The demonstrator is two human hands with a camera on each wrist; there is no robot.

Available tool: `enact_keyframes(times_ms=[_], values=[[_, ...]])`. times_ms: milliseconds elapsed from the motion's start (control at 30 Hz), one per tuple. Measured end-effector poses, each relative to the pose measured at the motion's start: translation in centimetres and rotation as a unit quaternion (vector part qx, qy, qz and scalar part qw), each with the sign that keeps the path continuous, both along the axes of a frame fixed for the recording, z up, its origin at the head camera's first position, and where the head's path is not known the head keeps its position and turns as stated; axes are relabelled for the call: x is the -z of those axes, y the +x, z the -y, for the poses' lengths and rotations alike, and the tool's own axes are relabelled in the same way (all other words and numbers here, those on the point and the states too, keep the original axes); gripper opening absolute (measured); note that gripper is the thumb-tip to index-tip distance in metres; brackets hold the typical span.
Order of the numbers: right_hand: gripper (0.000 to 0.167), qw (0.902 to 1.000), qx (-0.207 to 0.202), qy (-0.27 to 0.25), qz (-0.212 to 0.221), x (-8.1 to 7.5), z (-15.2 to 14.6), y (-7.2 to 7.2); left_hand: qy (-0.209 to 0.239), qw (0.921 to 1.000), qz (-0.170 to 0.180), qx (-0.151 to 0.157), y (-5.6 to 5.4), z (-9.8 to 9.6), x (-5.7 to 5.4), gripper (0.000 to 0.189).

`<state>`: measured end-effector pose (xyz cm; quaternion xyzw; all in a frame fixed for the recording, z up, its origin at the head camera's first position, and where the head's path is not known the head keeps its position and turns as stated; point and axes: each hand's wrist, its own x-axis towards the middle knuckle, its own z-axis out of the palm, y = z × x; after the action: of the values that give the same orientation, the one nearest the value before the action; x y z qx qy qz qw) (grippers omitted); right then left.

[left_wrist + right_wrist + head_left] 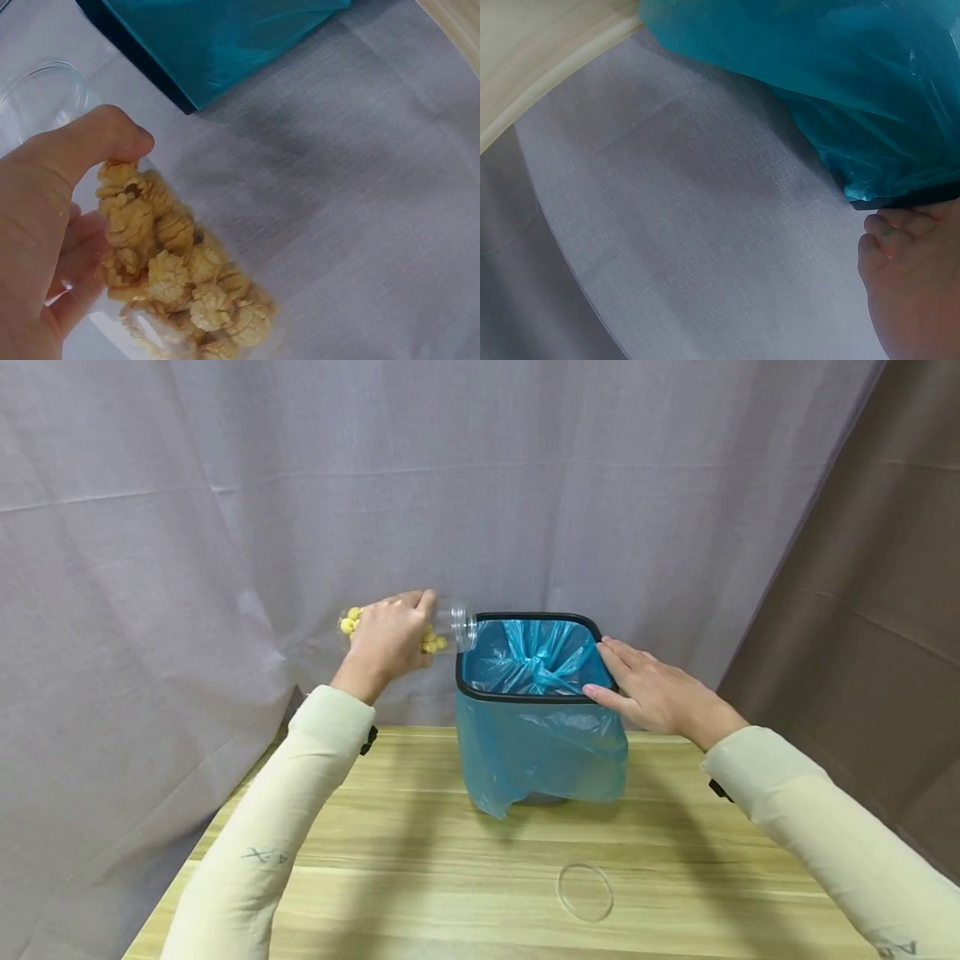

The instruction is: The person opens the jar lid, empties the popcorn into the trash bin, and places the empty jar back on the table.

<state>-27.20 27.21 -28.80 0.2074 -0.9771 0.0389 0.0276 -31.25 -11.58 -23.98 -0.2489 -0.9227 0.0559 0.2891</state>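
Note:
My left hand [393,631] grips a clear jar [459,625] that lies on its side in the air. Its mouth points right, at the left edge of the bin. Yellow popcorn [187,270] fills part of the jar, in clumps on both sides of the hand. The bin [525,698] has a black rim and a blue plastic bag [540,752] folded over it, gathered in a knot inside. My right hand [652,689] rests on the rim's right side, fingers extended and thumb apart near the front corner.
A thin clear round ring [589,920] lies on the wooden table [450,877] in front of the bin. A grey curtain [450,485] hangs close behind the bin, and a darker brown one [885,652] is at the right.

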Motion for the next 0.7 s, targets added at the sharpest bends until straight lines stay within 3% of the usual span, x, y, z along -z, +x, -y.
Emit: enact_keyframes(times_ms=[367,567,700], values=[[0.096,1.0000,0.000,-0.002,0.001,0.1,0.3,0.1,-0.041,0.9938,-0.099,0.032,-0.7,-0.5,1.0,0.067],[0.096,1.0000,-0.002,0.002,0.001,0.1,0.4,0.1,-0.054,0.9888,-0.134,0.040,-1.0,-0.8,1.5,0.068],[0.095,1.0000,-0.001,0.002,0.000,0.1,0.4,0.2,-0.055,0.9828,-0.168,0.051,-1.2,-1.2,1.7,0.055]])
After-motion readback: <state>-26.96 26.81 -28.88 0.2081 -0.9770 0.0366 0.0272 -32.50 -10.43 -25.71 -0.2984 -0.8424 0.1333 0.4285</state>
